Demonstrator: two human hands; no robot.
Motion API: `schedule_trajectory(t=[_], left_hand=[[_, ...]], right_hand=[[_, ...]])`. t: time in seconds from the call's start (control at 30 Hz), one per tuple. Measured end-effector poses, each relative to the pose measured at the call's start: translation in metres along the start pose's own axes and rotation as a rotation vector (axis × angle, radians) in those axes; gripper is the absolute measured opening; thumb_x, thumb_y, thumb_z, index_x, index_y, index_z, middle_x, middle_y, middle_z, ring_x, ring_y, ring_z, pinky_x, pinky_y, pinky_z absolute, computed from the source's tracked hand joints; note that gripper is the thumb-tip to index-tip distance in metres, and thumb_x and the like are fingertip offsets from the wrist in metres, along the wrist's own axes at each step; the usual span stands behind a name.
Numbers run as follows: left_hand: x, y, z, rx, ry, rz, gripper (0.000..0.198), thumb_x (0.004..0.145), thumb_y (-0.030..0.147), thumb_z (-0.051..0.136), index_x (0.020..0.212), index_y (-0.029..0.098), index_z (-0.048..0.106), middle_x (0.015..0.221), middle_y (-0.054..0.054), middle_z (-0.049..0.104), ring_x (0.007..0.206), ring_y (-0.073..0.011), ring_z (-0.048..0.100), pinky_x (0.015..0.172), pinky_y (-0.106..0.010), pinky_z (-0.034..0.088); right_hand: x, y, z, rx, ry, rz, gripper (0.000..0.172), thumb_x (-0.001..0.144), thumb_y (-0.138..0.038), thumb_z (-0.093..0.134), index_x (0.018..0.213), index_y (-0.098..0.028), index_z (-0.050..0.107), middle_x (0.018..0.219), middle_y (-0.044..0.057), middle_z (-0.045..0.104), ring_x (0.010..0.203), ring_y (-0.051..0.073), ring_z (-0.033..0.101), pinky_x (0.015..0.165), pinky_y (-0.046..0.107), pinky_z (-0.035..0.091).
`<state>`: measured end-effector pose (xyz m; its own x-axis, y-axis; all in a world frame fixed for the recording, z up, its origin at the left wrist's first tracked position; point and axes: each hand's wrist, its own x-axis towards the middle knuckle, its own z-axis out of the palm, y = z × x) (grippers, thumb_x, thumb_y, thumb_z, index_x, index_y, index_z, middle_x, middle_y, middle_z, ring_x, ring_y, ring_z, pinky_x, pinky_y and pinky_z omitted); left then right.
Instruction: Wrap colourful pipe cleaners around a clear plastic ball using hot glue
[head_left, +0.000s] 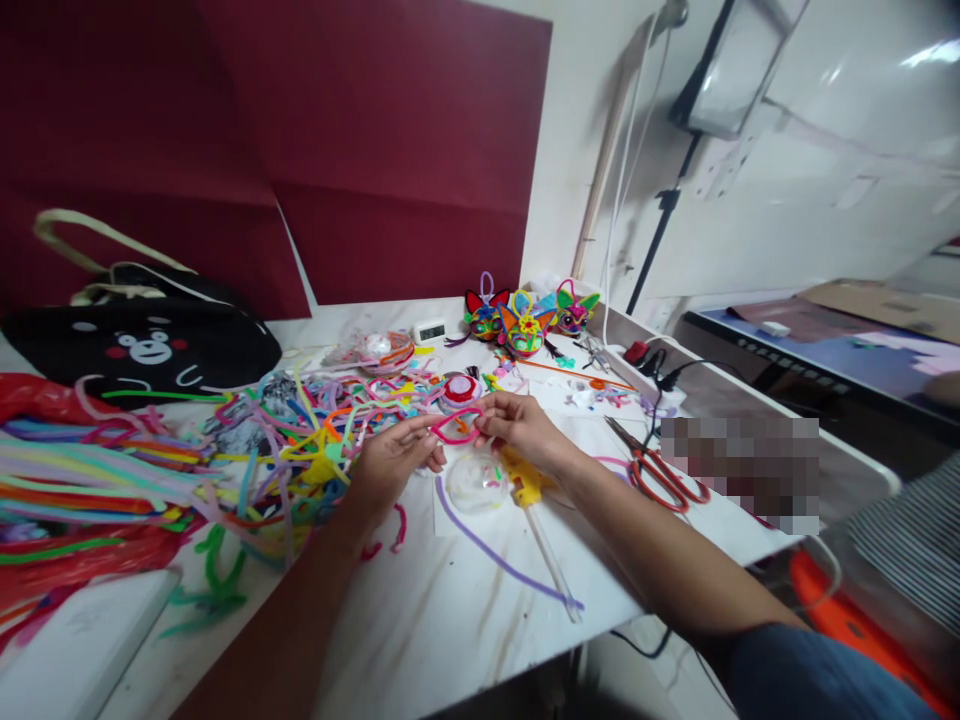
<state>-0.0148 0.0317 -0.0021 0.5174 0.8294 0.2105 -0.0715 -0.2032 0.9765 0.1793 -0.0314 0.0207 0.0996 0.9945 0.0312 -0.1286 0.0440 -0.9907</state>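
Note:
Between my two hands is a pink pipe cleaner (pixel 454 438) bent into a loop. My left hand (pixel 391 462) pinches its left end, and my right hand (pixel 517 428) grips the right end. Below them on the table lie a clear round plastic piece (pixel 477 484) and a yellow hot glue gun (pixel 528 486) with a clear glue stick (pixel 553 562) in it. A purple pipe cleaner (pixel 495 556) curves across the tabletop in front. Short red pipe cleaner pieces (pixel 400 528) rest near my left wrist.
Orange-handled scissors (pixel 660 478) lie on the right. A large heap of coloured pipe cleaners (pixel 105 480) covers the left side, beside a black bag (pixel 142 345). Several finished pipe-cleaner animal heads (pixel 525 325) stand at the back near a small digital clock (pixel 430 331).

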Motion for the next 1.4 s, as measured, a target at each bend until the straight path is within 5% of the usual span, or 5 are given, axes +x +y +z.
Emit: schedule_trajectory(t=[0.2,0.47,0.8,1.03,1.4], left_hand=[[0.0,-0.002,0.003,0.004,-0.032,0.007,0.035,0.075,0.033,0.072,0.102,0.012,0.071,0.058,0.0,0.068,0.052,-0.0136,0.064,0.052,-0.025,0.052],[0.001,-0.01,0.002,0.016,-0.037,0.02,0.032,0.076,0.034,0.071,0.1,0.013,0.071,0.057,0.0,0.067,0.052,-0.0137,0.064,0.051,-0.024,0.052],[-0.001,-0.005,0.006,0.015,-0.026,0.009,0.027,0.076,0.035,0.072,0.092,0.013,0.069,0.053,0.001,0.066,0.045,-0.0119,0.06,0.045,-0.022,0.048],[-0.004,0.004,0.007,0.019,-0.005,0.004,0.018,0.077,0.032,0.07,0.081,0.015,0.067,0.051,0.002,0.065,0.044,-0.0113,0.058,0.045,-0.022,0.047],[-0.006,0.009,0.01,0.029,-0.008,-0.033,0.02,0.076,0.033,0.07,0.081,0.014,0.065,0.051,0.001,0.065,0.044,-0.0133,0.059,0.048,-0.025,0.049]], right_hand=[[-0.003,0.002,0.005,0.02,-0.071,0.035,0.041,0.058,-0.031,0.087,0.091,-0.017,0.068,0.066,-0.004,0.065,0.05,0.007,0.055,0.045,0.018,0.04],[0.0,0.015,0.005,-0.063,-0.074,0.027,0.038,0.063,-0.047,0.083,0.07,-0.016,0.063,0.054,-0.006,0.054,0.046,0.006,0.045,0.045,0.019,0.036],[-0.006,0.007,0.003,-0.286,0.015,-0.196,0.027,0.075,-0.042,0.074,0.075,-0.017,0.065,0.063,-0.003,0.058,0.056,0.01,0.049,0.056,0.023,0.038],[-0.014,-0.008,-0.003,-0.678,0.066,-0.475,0.016,0.089,-0.032,0.063,0.085,-0.019,0.072,0.075,0.003,0.07,0.067,0.015,0.059,0.065,0.025,0.041],[-0.012,-0.01,-0.008,-0.736,0.077,-0.483,0.027,0.092,-0.038,0.059,0.078,-0.018,0.07,0.069,0.003,0.067,0.063,0.015,0.058,0.063,0.026,0.042]])
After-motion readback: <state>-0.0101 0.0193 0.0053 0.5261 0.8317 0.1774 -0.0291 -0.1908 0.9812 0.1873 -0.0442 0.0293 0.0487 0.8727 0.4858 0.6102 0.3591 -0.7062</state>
